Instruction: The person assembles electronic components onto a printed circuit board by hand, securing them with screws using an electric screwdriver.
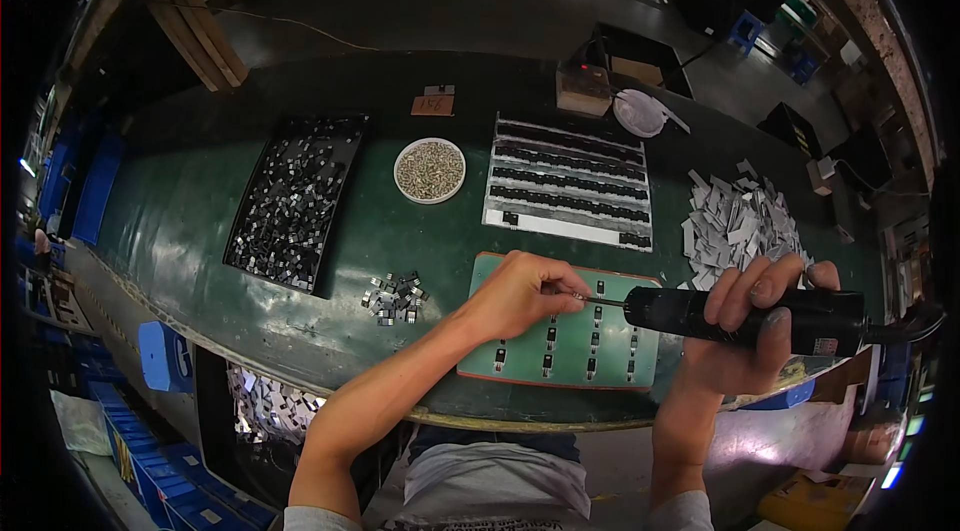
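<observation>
My right hand is wrapped round a black electric screwdriver, held nearly level with its thin bit pointing left. At the bit's tip, the fingers of my left hand are pinched together on something too small to make out. Both hands are over a green board with an orange edge. Rows of small black electronic components with metal tabs lie on the board; my left hand and the screwdriver hide part of it.
Beyond the board lie a tray with rows of black components and a white bowl of small metal parts. A black tray and a loose component pile are at left. Grey-white flat pieces are heaped at right.
</observation>
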The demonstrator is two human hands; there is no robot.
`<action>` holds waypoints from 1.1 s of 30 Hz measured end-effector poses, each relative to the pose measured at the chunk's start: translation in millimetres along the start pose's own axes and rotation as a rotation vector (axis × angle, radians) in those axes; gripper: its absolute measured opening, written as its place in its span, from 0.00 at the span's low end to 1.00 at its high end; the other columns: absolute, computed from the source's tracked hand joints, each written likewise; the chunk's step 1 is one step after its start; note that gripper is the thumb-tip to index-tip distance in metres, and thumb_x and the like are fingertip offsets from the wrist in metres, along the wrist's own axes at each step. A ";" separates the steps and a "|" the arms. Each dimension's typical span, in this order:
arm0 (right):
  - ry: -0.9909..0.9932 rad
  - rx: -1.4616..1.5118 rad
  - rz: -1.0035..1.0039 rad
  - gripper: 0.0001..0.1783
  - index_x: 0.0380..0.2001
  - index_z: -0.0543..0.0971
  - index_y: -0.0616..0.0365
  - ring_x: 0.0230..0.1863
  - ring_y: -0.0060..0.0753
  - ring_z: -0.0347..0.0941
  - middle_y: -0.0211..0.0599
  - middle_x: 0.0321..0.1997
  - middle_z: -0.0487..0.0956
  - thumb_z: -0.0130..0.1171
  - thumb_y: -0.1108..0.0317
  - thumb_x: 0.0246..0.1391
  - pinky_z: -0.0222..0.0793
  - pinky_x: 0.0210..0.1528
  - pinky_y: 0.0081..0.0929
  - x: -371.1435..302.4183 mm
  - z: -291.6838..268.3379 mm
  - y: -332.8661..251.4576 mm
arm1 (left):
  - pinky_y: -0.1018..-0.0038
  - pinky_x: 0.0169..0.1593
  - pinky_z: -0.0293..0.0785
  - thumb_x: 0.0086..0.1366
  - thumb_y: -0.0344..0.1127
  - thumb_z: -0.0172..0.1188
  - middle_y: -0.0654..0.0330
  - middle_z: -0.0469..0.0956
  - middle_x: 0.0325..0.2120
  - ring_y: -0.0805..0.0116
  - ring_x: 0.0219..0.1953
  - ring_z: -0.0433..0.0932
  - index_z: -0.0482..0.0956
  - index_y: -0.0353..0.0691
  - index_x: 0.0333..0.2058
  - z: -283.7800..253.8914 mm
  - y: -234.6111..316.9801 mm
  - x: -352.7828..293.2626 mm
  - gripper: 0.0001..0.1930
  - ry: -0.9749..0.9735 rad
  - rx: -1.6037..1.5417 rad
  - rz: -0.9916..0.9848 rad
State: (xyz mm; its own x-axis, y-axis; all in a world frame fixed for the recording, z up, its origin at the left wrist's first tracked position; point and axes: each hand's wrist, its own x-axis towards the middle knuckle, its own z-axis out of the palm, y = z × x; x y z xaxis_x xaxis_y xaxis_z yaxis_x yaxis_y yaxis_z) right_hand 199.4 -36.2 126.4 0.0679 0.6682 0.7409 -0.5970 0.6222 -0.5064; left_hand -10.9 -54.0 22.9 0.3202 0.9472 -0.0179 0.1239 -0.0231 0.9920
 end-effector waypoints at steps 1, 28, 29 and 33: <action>-0.001 0.000 0.000 0.28 0.62 0.61 0.57 0.24 0.28 0.72 0.44 0.36 0.73 0.56 0.73 0.60 0.75 0.22 0.25 0.2 -0.1 1.3 | 0.78 0.43 0.79 0.62 0.26 0.69 0.61 0.87 0.35 0.79 0.37 0.82 0.87 0.38 0.42 0.2 1.5 -0.5 0.09 0.001 0.000 0.001; -0.060 -0.038 0.009 0.29 0.62 0.60 0.59 0.24 0.28 0.73 0.47 0.35 0.74 0.57 0.74 0.59 0.76 0.23 0.27 0.1 1.1 1.4 | 0.69 0.45 0.80 0.62 0.27 0.67 0.50 0.87 0.38 0.59 0.40 0.87 0.86 0.38 0.45 -2.5 1.2 -2.2 0.12 -0.039 0.079 0.135; -0.069 -0.041 0.014 0.29 0.62 0.60 0.59 0.25 0.29 0.73 0.47 0.35 0.74 0.57 0.74 0.60 0.76 0.23 0.27 0.3 0.7 0.9 | 0.69 0.45 0.80 0.62 0.27 0.67 0.50 0.87 0.38 0.59 0.40 0.87 0.86 0.38 0.45 -2.5 1.6 -1.9 0.12 -0.044 0.093 0.130; -0.102 -0.058 0.038 0.28 0.62 0.60 0.58 0.25 0.29 0.73 0.47 0.36 0.74 0.57 0.74 0.61 0.76 0.24 0.28 -0.3 -0.8 -0.8 | 0.69 0.46 0.80 0.63 0.28 0.67 0.51 0.87 0.37 0.59 0.40 0.87 0.86 0.37 0.45 -2.8 -0.2 -1.5 0.11 -0.020 0.073 0.114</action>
State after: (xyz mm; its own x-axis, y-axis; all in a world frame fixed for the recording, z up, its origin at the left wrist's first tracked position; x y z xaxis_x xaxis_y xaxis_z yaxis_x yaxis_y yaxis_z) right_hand 200.5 -36.5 126.2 -0.0376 0.6484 0.7604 -0.5502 0.6218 -0.5574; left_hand -14.1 -54.5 23.1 0.3545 0.9306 0.0911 0.1531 -0.1539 0.9762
